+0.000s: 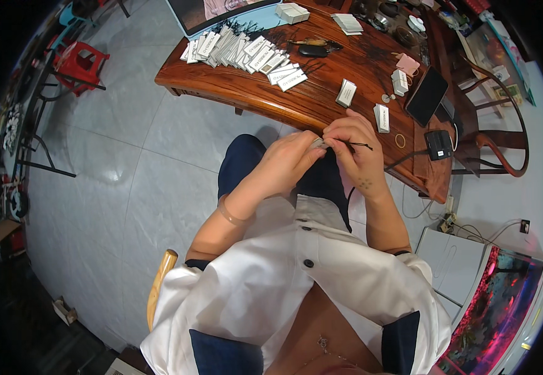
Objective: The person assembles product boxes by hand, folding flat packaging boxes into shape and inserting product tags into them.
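Note:
Close to the table's front edge, my hands meet over my lap. My left hand is closed on a small pale hang tag, of which only a bit shows between the fingers. My right hand pinches a thin black cord at the tag; its dark end sticks out to the right. Beyond the hands, a small stack of white tags and another stack lie on the wooden table. A big spread of white tags with black cords covers the table's left part.
Further tag stacks sit at the back. A black key fob, a phone-like dark slab, a rubber band and a small black device lie on the table. A wooden chair stands right; a red stool far left.

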`<state>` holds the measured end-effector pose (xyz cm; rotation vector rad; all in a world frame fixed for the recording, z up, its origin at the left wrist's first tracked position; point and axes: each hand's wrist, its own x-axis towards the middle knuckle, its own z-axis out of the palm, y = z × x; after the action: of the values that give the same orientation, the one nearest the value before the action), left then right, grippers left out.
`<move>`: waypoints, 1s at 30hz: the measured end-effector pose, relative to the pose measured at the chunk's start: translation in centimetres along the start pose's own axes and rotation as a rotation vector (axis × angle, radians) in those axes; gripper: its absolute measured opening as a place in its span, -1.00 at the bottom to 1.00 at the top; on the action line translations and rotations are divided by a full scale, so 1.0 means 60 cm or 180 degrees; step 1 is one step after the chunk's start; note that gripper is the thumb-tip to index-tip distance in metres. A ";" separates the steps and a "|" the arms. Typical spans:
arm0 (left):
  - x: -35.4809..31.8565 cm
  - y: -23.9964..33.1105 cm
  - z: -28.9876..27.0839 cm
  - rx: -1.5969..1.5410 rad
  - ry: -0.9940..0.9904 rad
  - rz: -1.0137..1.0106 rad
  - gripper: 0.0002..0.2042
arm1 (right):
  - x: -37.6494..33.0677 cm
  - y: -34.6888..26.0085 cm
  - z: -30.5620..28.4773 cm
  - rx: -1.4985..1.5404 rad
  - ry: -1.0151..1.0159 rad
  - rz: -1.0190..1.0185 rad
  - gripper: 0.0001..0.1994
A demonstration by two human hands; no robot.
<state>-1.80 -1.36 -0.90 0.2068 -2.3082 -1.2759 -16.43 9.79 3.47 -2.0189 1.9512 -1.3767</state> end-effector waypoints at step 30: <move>0.004 0.010 0.008 -0.2717 0.0861 -0.0728 -0.90 | -0.020 -0.012 0.026 -0.0173 0.0353 -0.0645 -0.78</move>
<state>-2.18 -0.75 -0.51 0.3198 -1.3847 -2.0709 -14.78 10.08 2.26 -2.2668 1.8893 -1.5224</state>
